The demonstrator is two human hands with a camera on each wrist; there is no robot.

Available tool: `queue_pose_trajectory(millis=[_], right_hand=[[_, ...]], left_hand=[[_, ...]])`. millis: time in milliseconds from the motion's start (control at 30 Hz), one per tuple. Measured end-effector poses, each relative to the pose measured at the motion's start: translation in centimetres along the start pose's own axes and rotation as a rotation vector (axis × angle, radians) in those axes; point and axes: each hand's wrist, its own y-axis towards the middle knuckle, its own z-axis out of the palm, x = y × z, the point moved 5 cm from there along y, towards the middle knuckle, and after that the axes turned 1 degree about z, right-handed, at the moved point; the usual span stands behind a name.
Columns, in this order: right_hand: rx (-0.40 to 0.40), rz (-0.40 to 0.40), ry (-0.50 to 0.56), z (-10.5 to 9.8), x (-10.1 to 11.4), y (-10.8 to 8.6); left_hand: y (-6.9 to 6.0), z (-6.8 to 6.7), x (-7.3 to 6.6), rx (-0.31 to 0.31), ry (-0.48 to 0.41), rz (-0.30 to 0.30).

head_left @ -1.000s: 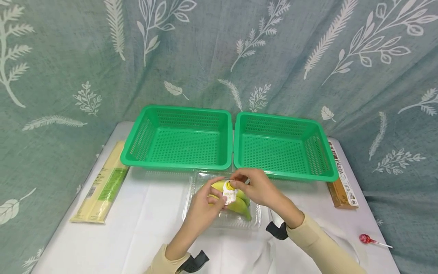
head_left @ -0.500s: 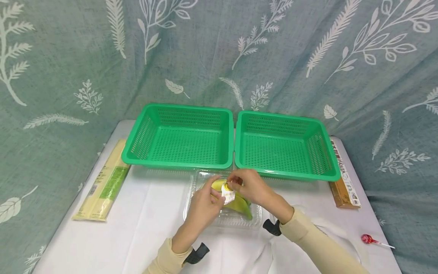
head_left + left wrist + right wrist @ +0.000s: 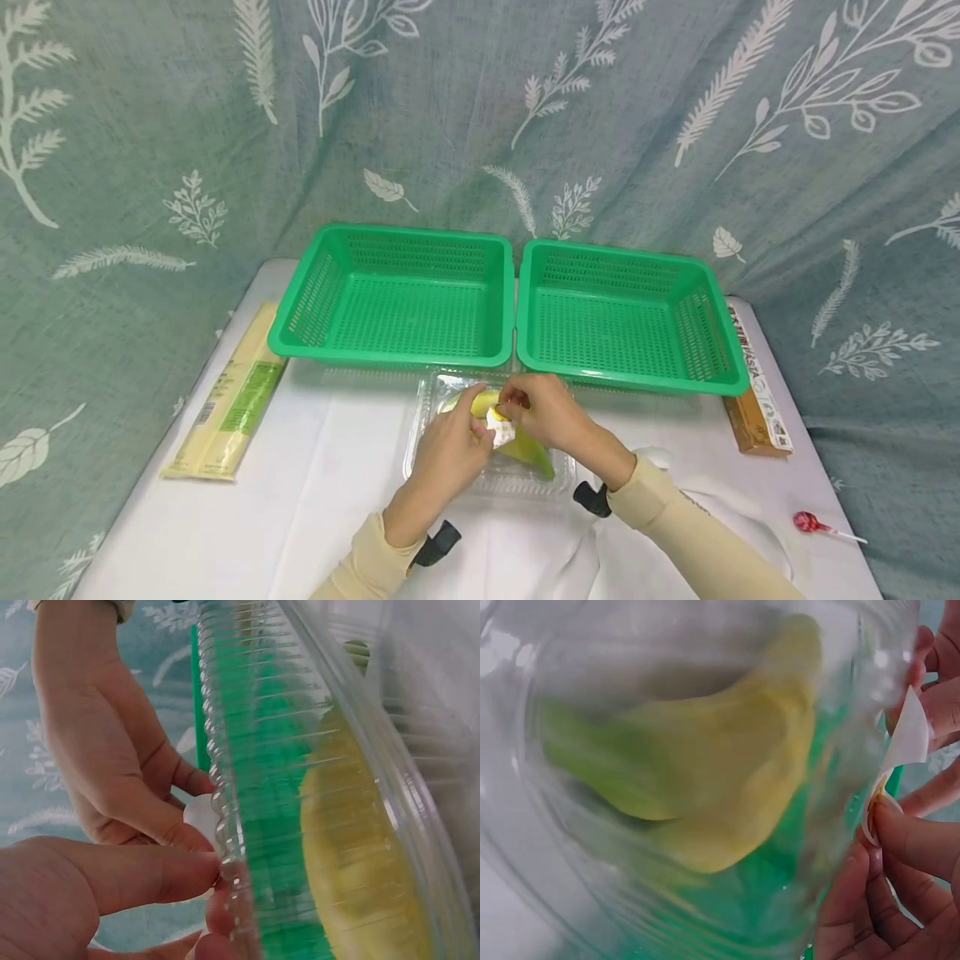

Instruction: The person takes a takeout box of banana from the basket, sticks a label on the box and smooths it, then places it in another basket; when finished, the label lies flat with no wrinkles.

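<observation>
A clear plastic box lies in front of the baskets, with yellow-green bananas inside. Over its lid both hands meet at a small white label with a yellow part. My right hand pinches the label's yellow end between thumb and fingertips; in the right wrist view the label curls up there. At its other side my left hand holds the label's edge with the thumb and a finger, close to the lid. Whether the label sticks to the lid, I cannot tell.
Two green baskets stand side by side behind the box. A noodle packet lies at the left, a pasta box at the right. Nearer on the right are a red lollipop and a white plastic bag.
Both hands have stayed at the label, the right one shifting slightly left. More of the yellow part is now covered by the right fingers. The whole view has shifted a little.
</observation>
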Motion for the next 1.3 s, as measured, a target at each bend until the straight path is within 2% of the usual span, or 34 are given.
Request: queue_pose_trajectory(millis=[533, 833, 1033, 1300], right_hand=[[0.004, 0.005, -0.011, 0.4, -0.1, 0.3], [0.002, 0.035, -0.035, 0.6, -0.1, 0.3], [0.020, 0.060, -0.027, 0.9, -0.3, 0.5], [0.034, 0.100, -0.031, 1.2, -0.4, 0.6]], left_hand=[[0.7, 0.4, -0.5, 0.092, 0.042, -0.019], [0.7, 0.8, -0.6, 0.172, 0.107, -0.010], [0.6, 0.8, -0.6, 0.183, 0.128, 0.012], [0.5, 0.8, -0.1, 0.211, 0.075, -0.003]])
